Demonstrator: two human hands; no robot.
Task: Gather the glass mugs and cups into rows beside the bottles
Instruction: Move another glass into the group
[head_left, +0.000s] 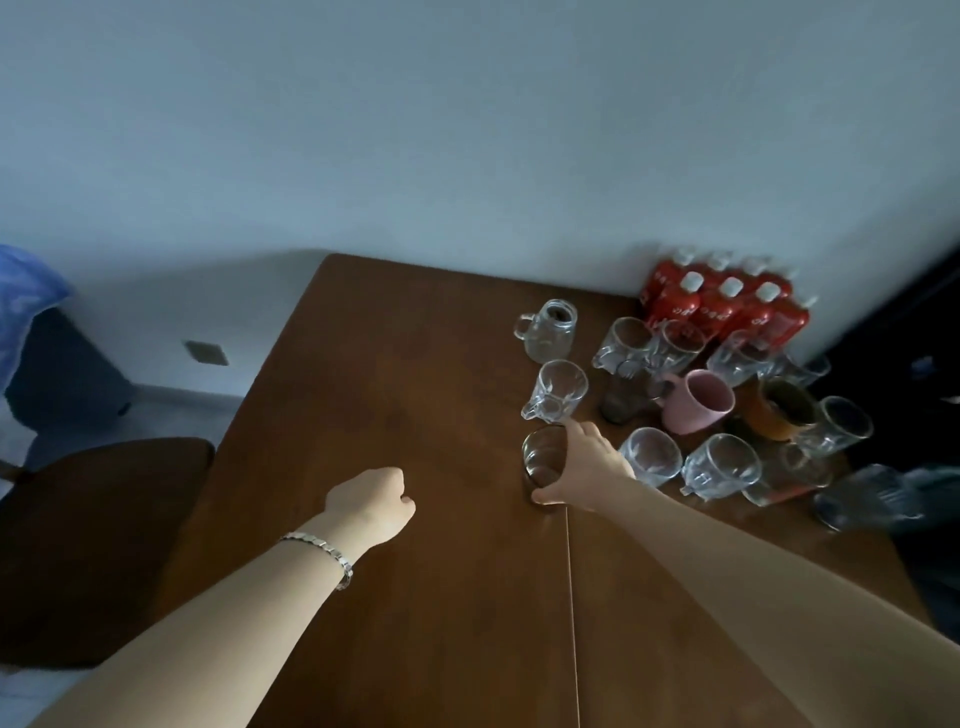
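Glass cup (543, 457) upright, right hand (589, 467) gripping

Brown table (389, 389) — dark chair (104, 519), blue bag (26, 296).

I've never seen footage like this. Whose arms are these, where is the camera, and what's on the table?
No machine here: a person works bare-handed, and the single picture comes from a camera worn on the head, looking down. The right hand grips an upright clear glass tumbler, seemingly resting on the brown wooden table. The left hand is a fist holding nothing. Beyond, clear glass mugs, a pink mug and an amber cup cluster before red-labelled, white-capped bottles by the wall.
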